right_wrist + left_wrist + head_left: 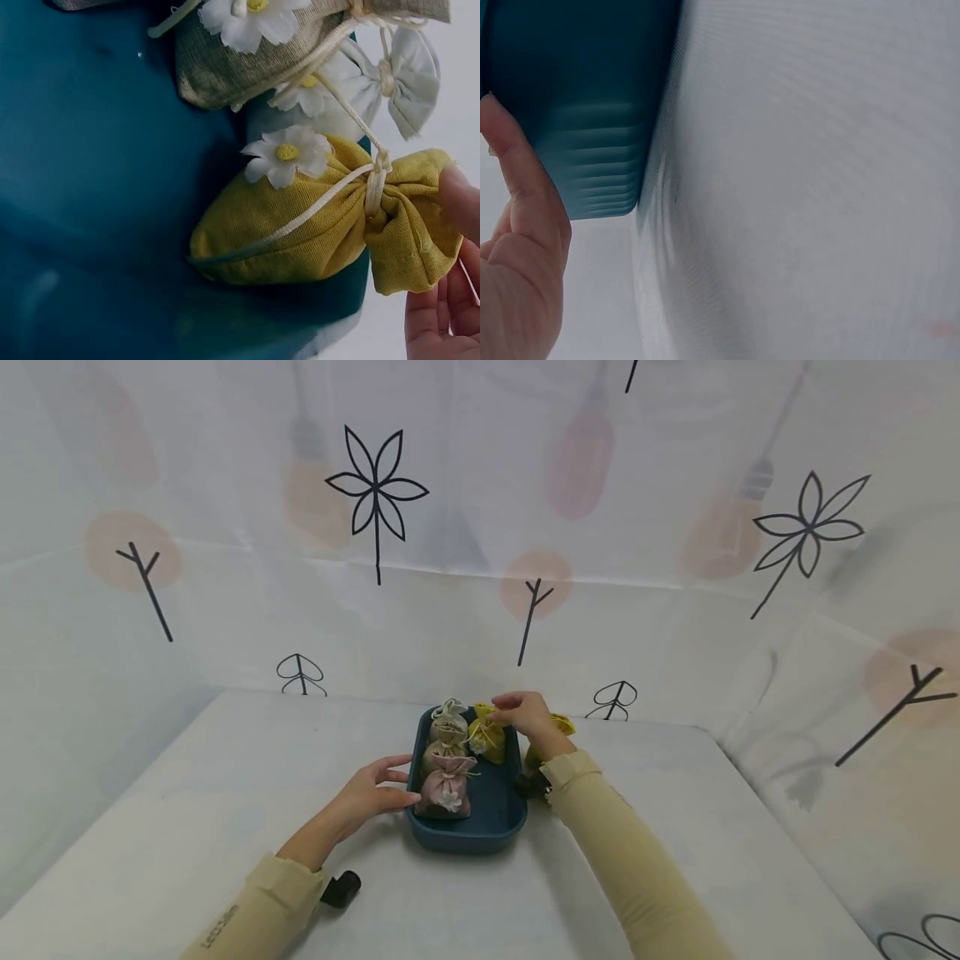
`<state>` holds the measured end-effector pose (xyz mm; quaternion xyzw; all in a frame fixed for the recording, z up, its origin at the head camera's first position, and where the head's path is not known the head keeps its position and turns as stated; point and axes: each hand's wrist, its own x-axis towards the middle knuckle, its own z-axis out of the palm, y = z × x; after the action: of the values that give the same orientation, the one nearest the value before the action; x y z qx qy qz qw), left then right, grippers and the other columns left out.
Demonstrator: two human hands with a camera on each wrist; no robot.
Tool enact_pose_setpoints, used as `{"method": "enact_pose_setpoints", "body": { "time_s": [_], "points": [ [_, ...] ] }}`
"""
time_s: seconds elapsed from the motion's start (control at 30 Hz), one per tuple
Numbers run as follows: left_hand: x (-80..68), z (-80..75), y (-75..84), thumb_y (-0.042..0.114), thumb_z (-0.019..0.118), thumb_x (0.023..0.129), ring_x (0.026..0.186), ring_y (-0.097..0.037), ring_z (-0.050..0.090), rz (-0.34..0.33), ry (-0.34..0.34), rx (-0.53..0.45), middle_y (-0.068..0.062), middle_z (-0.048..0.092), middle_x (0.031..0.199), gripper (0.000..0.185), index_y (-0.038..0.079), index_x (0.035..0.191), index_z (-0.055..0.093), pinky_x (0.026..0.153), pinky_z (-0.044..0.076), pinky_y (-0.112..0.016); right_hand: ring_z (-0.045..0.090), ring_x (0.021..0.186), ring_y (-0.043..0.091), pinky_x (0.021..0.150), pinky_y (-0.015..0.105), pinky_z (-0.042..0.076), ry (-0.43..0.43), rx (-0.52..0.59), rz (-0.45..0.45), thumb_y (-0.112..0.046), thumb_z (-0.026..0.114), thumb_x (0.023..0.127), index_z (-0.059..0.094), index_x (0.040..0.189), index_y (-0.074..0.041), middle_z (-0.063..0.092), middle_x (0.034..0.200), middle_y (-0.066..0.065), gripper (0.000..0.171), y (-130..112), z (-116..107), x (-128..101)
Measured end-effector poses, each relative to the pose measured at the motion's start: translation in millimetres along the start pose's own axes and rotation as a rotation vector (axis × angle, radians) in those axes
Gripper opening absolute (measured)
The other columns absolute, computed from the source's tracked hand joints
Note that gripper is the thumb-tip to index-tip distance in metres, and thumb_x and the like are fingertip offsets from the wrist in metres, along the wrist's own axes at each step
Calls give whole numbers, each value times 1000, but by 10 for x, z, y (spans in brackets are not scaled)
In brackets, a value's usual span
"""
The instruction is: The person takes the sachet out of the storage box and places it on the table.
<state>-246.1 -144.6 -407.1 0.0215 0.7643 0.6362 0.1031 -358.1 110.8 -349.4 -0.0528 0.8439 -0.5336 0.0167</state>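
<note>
A dark teal bin (480, 842) stands on the table with several drawstring sachets in it. Along its left side sit a pink sachet (442, 789), a grey-beige one (247, 56) and a pale whitish one (409, 79), each with a white flower. In the far right corner a yellow sachet (289, 225) leans on the wall. My right hand (528, 714) pinches the yellow sachet's gathered top between thumb and fingers. My left hand (375, 789) rests against the bin's left side, fingers extended, thumb near the pink sachet.
Another yellow sachet (562, 723) stands on the table just right of the bin, partly hidden by the right wrist. The white table (225, 793) meets a patterned cloth backdrop (450, 635) behind the bin. Black wrist cameras (342, 889) hang by both sleeves.
</note>
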Motion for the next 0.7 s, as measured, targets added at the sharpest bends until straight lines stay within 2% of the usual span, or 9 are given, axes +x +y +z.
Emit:
{"method": "enact_pose_setpoints", "body": {
  "time_s": [0.27, 0.7],
  "points": [
    [5, -3, -10, 15, 79, 75, 89, -20, 61, 2, -5, -9, -18, 51, 120, 72, 11, 138, 44, 79, 52, -36, 58, 96, 30, 90, 41, 46, -18, -49, -16, -5, 67, 85, 68, 105, 3, 64, 103, 17, 21, 11, 61, 22],
    [2, 4, -14, 14, 78, 76, 90, -21, 61, 4, -11, -2, -18, 51, 121, 71, 12, 138, 43, 80, 52, -37, 59, 94, 29, 88, 40, 47, 34, -40, -12, -6, 65, 87, 68, 102, 4, 65, 101, 17, 18, -11, 16, 8]
  ]
}}
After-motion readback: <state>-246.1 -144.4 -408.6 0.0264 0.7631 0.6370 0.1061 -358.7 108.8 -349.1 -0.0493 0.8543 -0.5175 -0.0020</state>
